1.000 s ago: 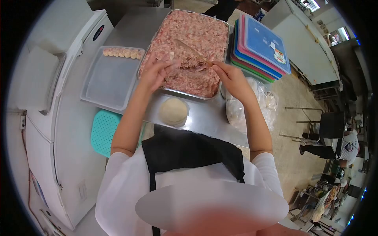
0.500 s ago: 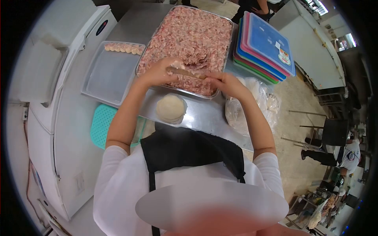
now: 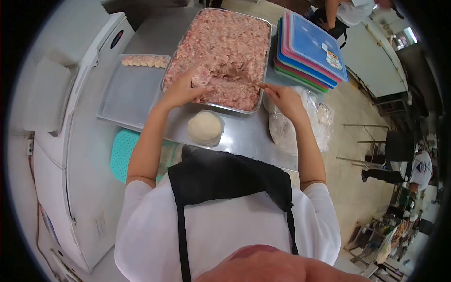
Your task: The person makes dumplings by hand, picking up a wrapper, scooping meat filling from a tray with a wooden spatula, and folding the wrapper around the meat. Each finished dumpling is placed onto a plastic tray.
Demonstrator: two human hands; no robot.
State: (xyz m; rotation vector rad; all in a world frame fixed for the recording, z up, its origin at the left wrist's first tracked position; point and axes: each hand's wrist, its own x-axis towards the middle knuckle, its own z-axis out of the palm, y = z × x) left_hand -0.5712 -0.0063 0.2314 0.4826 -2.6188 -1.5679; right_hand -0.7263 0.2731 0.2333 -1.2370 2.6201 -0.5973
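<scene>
Over the left front of a metal tray [image 3: 164, 84] heaped with pink minced meat [image 3: 221, 37], my left hand [image 3: 181, 89] is cupped round a meat-filled dumpling wrapper [image 3: 202, 76]. The wrapper itself is mostly hidden under the filling and fingers. My right hand [image 3: 284, 97], at the tray's right front edge, grips a narrow wooden spatula [image 3: 261, 86]. Its blade points left into the hollow scooped in the meat. In front of the tray lies a stack of round, pale dough wrappers [image 3: 206, 128] on the steel table [image 3: 239, 136].
A row of filled dumplings [image 3: 145, 61] lines the far edge of a shallow plastic tray [image 3: 127, 98] at left. Coloured lids [image 3: 312, 49] are stacked at right, behind plastic bags [image 3: 293, 124]. A turquoise basket [image 3: 124, 152] sits low at left. Another person [image 3: 347, 14] stands beyond the table.
My right hand has drawn the spatula away from my left hand, rightward to the tray's edge and the meat. My left hand has shifted slightly left and down.
</scene>
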